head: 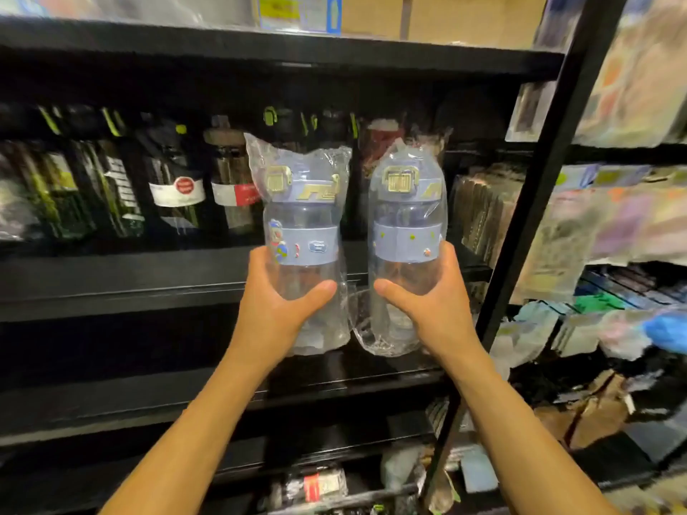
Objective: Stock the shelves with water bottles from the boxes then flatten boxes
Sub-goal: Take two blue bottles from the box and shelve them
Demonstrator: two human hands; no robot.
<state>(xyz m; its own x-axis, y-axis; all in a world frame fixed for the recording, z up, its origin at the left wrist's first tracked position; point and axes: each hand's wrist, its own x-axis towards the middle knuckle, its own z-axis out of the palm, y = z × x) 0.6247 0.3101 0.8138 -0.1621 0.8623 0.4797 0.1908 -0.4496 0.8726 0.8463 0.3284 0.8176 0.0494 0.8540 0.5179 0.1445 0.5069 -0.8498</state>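
I hold two clear water bottles with pale blue lids and bands, each wrapped in a clear plastic bag. My left hand grips the lower body of the left bottle. My right hand grips the lower body of the right bottle. Both bottles stand upright side by side in the air, in front of the black shelf. Their bases are partly hidden by my hands.
Several dark bottles with green and red labels line the back of the shelf. A black upright post runs diagonally at the right, with packaged goods beyond it. Cardboard boxes sit on the top shelf. Lower shelves hold loose packaging.
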